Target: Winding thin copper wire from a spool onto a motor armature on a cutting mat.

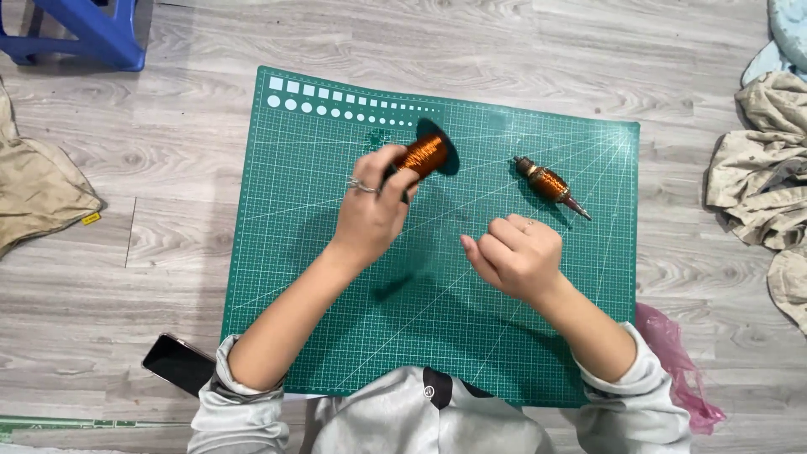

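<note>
My left hand (374, 208) grips a spool of copper wire (425, 155) with dark end flanges, lifted a little above the green cutting mat (336, 303). My right hand (514, 254) hovers over the mat's middle with its fingers curled in; whether it pinches a thin wire I cannot tell. A small motor rotor (548, 185) wound with copper wire, on a metal shaft, lies on the mat to the upper right of my right hand, untouched.
A dark phone (176, 363) lies on the wooden floor by the mat's near left corner. A pink plastic bag (672, 353) sits at the near right. Beige cloth (756, 168) is piled at right, more cloth (34, 185) at left, a blue stool (92, 29) at far left.
</note>
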